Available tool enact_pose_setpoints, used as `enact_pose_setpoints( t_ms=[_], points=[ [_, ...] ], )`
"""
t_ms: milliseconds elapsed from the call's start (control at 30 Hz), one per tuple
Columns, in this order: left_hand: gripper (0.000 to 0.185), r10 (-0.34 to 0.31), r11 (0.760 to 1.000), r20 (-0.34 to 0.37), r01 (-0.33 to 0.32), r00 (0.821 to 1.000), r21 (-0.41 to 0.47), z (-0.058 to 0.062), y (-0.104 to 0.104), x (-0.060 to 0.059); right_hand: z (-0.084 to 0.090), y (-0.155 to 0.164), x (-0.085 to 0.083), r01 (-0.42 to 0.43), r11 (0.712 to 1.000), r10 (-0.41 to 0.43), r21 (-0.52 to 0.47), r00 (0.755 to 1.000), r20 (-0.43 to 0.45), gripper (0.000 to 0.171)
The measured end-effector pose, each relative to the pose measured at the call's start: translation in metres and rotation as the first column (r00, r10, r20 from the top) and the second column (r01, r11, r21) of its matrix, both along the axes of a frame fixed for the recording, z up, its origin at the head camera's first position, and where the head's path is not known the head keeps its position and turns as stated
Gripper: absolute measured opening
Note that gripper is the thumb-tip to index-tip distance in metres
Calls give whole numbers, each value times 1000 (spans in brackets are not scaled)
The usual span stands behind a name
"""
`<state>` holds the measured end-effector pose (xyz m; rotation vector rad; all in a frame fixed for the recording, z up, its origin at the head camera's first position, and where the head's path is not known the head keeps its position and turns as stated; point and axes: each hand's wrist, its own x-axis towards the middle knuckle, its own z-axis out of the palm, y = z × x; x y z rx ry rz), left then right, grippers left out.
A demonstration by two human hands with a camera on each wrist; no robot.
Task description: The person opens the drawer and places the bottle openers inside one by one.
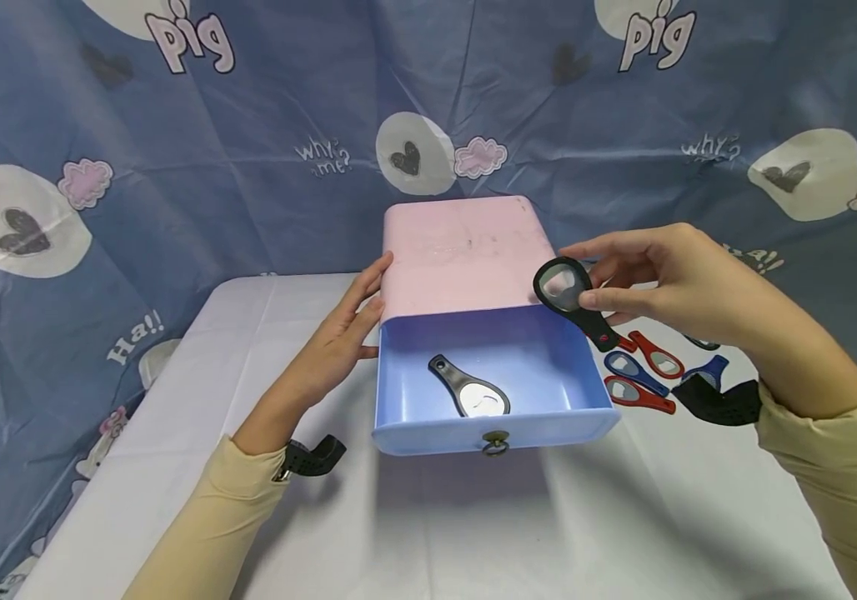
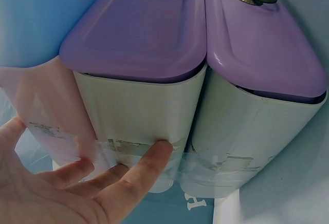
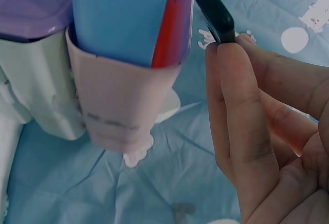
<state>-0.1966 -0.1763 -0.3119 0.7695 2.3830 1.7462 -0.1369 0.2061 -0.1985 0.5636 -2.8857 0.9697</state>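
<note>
White tabletop (image 1: pixel 518 533) meets blue cartoon-print backdrop (image 1: pixel 196 167).

Operator: two bare hands, long-sleeved arms.
Left hand (image 1: pixel 334 337) and right hand (image 1: pixel 672 275) emerge from close-fitting pale yellow fabric sleeves (image 1: pixel 841 467); black plastic wrist-mounted camera brackets (image 1: pixel 721 402) sit at both cuffs.

Glossy smooth plastic drawer (image 1: pixel 586 392), brass-look metal ring pull (image 1: pixel 495 442), matt creased tablecloth (image 1: pixel 473 533).
</note>
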Motion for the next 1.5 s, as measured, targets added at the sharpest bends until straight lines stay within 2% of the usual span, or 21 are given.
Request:
enact_pose_setpoints(
  t_ms=[367, 633, 867, 1100, 1500],
  points=[
    [56, -6, 1000, 12, 6, 1000, 11, -3, 0, 1, -2, -17, 2, -84, 996, 85, 13, 995, -48, 49],
    [56, -3, 1000, 3, 3, 1000, 5, -3, 0, 1, -3, -28, 0, -83, 996, 83, 21, 996, 14, 49],
    [56, -6, 1000, -5, 6, 1000, 5, -2, 0, 0, -3, -35, 0, -118, 992, 116, 45, 993, 34, 47],
    [56, -7, 1000, -7, 7, 1000, 5, -1, 1, -1, -7, -36, 2, -144, 989, 140, 38, 986, 92, 45],
    [56, -9, 1000, 2, 9, 1000, 4, -3, 0, -1, -10, -40, 9, -165, 980, 158, 110, 985, 74, 42]
  ],
)
